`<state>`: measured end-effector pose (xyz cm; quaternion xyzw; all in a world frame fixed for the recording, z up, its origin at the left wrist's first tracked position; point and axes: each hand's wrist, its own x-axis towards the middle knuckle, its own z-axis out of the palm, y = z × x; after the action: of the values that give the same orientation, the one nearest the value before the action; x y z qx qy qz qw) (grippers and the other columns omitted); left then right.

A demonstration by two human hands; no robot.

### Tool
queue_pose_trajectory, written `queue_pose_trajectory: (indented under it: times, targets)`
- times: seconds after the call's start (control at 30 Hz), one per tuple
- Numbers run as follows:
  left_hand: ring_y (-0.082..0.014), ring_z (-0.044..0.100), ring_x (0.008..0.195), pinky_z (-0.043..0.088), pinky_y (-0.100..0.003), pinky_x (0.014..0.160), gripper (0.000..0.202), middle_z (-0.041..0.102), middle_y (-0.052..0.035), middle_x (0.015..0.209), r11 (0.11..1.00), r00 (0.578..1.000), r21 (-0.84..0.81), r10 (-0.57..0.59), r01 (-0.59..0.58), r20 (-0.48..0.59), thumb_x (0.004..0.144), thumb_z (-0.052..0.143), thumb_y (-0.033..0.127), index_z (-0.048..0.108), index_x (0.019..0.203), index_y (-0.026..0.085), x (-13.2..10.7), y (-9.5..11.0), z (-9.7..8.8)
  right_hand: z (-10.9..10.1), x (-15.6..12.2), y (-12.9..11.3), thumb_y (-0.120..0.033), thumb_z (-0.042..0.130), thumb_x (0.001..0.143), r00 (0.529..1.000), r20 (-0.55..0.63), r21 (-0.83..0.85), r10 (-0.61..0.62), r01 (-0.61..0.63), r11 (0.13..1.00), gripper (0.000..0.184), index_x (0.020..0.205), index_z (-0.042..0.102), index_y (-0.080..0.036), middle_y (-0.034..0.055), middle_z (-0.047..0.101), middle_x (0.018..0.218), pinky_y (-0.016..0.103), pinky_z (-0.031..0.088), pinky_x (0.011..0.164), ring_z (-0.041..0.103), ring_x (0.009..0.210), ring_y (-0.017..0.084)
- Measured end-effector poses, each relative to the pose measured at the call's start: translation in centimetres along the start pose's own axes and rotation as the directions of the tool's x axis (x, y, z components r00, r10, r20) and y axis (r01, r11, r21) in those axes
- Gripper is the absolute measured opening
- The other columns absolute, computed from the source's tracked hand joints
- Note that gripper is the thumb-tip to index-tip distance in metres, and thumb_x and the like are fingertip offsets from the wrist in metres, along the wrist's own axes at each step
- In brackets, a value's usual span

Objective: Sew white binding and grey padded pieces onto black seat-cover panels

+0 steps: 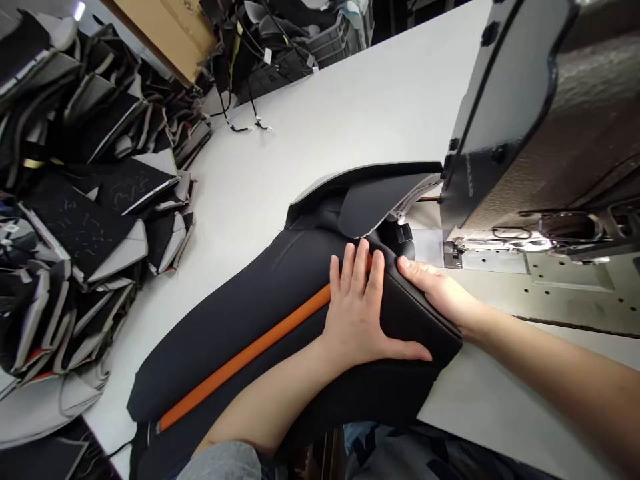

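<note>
A long black padded fabric cover [250,313] with an orange stripe [245,357] lies across the white table and runs up to the sewing machine [525,133]. My left hand [363,310] lies flat on the fabric, fingers stretched out and thumb spread, covering the stripe's far end. My right hand [437,287] rests at the fabric's right edge; its fingers tuck against or under the folded edge, close to the machine's needle area [403,233]. A grey-backed flap of the cover [370,193] curls up behind the hands.
A large heap of black and grey cut foam-backed pieces [85,220] fills the left side. A cardboard box [165,33] and dark crates [320,40] stand at the back. Cables [245,120] trail on the white table [350,107]. Metal machine bed [550,280] lies at right.
</note>
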<state>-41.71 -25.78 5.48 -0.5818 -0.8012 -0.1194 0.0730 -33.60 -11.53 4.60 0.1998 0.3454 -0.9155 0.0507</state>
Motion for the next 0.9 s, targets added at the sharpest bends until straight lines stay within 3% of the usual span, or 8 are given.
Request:
queue_pose_trajectory:
  times: [0.13, 0.23, 0.33, 0.5, 0.63, 0.7, 0.77, 0.9]
  targets:
    - [-0.0416, 0.008, 0.142, 0.007, -0.057, 0.113, 0.131, 0.019, -0.029, 0.15, 1.0, 0.999, -0.003, 0.03, -0.03, -0.022, 0.053, 0.051, 0.091, 0.017, 0.147, 0.005, 0.7, -0.6, 0.3, 0.2, 0.6, -0.4, -0.059, 0.066, 0.075, 0.999, -0.014, -0.086, -0.048, 0.046, 0.995, 0.038, 0.075, 0.063, -0.022, 0.0011, 0.064, 0.067, 0.032, 0.051, 0.062, 0.06, 0.061, 0.018]
    - [-0.0414, 0.01, 0.142, 0.008, -0.057, 0.113, 0.129, 0.018, -0.0271, 0.151, 1.0, 1.0, 0.013, -0.007, 0.007, 0.007, 0.053, 0.051, 0.091, 0.022, 0.146, 0.007, 2.0, -2.0, 1.2, -0.7, 0.9, -1.1, -0.066, 0.06, 0.075, 0.965, -0.075, -0.351, -0.253, 0.212, 0.912, 0.045, 0.07, 0.057, -0.021, -0.0006, 0.058, 0.063, 0.028, 0.045, 0.054, 0.053, 0.054, 0.014]
    - [-0.0407, 0.009, 0.142, 0.011, -0.059, 0.111, 0.124, 0.018, -0.0248, 0.152, 0.994, 0.992, 0.036, -0.109, 0.107, 0.064, 0.057, 0.051, 0.089, 0.022, 0.147, 0.008, 3.4, -3.9, 1.9, -2.6, 0.0, -2.2, -0.069, 0.048, 0.081, 0.904, -0.164, -0.695, -0.395, 0.178, 0.696, 0.05, 0.069, 0.054, -0.021, 0.0004, 0.055, 0.059, 0.027, 0.041, 0.05, 0.049, 0.049, 0.013]
    - [-0.0394, 0.009, 0.142, 0.012, -0.06, 0.111, 0.11, 0.018, -0.0241, 0.152, 0.989, 0.99, 0.056, -0.136, 0.135, 0.019, 0.068, 0.049, 0.083, 0.026, 0.146, 0.01, 3.7, -6.1, 2.0, -4.2, -2.8, -3.0, -0.065, 0.034, 0.087, 0.94, -0.189, -0.981, -0.283, -0.169, 0.092, 0.056, 0.052, 0.046, -0.023, 0.004, 0.049, 0.047, 0.031, 0.035, 0.05, 0.045, 0.044, 0.017]
    - [-0.0362, 0.009, 0.143, 0.012, -0.058, 0.111, 0.084, 0.019, -0.0227, 0.152, 0.997, 0.996, 0.003, -0.079, 0.079, -0.043, 0.085, 0.041, 0.068, 0.028, 0.145, 0.012, 2.9, -5.1, 1.5, -2.8, -2.0, -1.8, -0.065, 0.046, 0.081, 0.883, -0.099, -0.985, -0.459, -0.152, -0.079, 0.046, 0.062, 0.048, -0.022, 0.0063, 0.057, 0.072, 0.029, 0.033, 0.053, 0.052, 0.06, 0.02]
    - [-0.0333, 0.008, 0.144, 0.012, -0.056, 0.112, 0.075, 0.019, -0.0222, 0.152, 0.999, 0.997, -0.044, -0.023, 0.02, -0.068, 0.091, 0.035, 0.062, 0.024, 0.146, 0.012, 2.5, -3.7, 1.3, -2.0, -0.8, -1.1, -0.063, 0.053, 0.077, 0.806, -0.062, -0.99, -0.588, -0.126, -0.069, 0.046, 0.059, 0.04, -0.022, 0.0064, 0.054, 0.075, 0.029, 0.031, 0.054, 0.05, 0.062, 0.019]
    - [-0.0326, 0.006, 0.144, 0.011, -0.055, 0.113, 0.08, 0.018, -0.0231, 0.152, 0.997, 0.996, -0.069, 0.034, -0.04, -0.08, 0.09, 0.034, 0.064, 0.016, 0.148, 0.011, 2.1, -2.3, 1.2, -1.5, 0.1, -0.7, -0.062, 0.052, 0.078, 0.787, -0.097, -0.995, -0.609, -0.06, 0.081, 0.051, 0.053, 0.031, -0.023, 0.0023, 0.044, 0.062, 0.029, 0.029, 0.052, 0.041, 0.054, 0.015]
    - [-0.0377, 0.002, 0.143, 0.008, -0.06, 0.111, 0.111, 0.013, -0.0267, 0.152, 0.998, 0.998, -0.02, 0.059, -0.06, -0.014, 0.072, 0.053, 0.075, 0.008, 0.148, 0.008, 1.0, -0.2, 1.4, -1.0, 0.2, -0.7, -0.067, 0.054, 0.077, 0.863, -0.305, -0.71, -0.402, 0.076, 0.7, 0.06, 0.052, 0.02, -0.024, -0.0058, 0.021, 0.049, 0.027, 0.023, 0.044, 0.022, 0.045, 0.01]
